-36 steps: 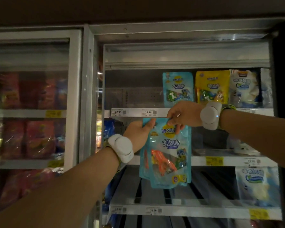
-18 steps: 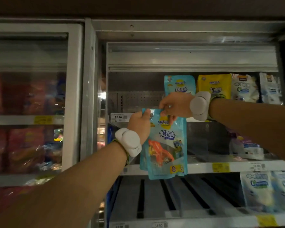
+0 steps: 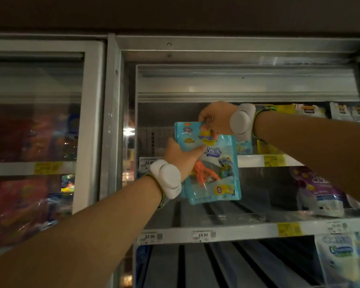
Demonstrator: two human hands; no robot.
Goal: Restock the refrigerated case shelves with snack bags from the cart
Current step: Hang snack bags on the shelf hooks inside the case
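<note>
Raised since the earlier frame, the blue snack bag (image 3: 213, 163) now has its top edge level with the top shelf (image 3: 252, 160) of the open refrigerated case (image 3: 237, 84), where before it hung lower against the second shelf (image 3: 237, 230). I note the left hand (image 3: 182, 155) gripping the bag's left side, thumb curled across its front, and the right hand (image 3: 214, 119) pinching the upper edge between thumb and fingertips. At least one further bag edge shows behind the front one; I cannot tell the count. Bag is a glossy, flat plastic pouch, light blue, with a transparent lower window showing an orange shape inside, a cartoon dog figure at right and a small badge at upper left. Large Chinese characters run across the front; I cannot read them fully. White price tags (image 3: 203, 235) on the second shelf rail read 22.90 and 19.90; a tag on the top rail reads 22.9 with the rest hidden. Yellow labels (image 3: 274, 160) on the rails are illegible. White rounded bands sit on both wrists. Shelves are pale slatted metal. White pouches (image 3: 320, 200) stand at right; the closed glass door (image 3: 40, 142) at left shows red packs, blurred.
</note>
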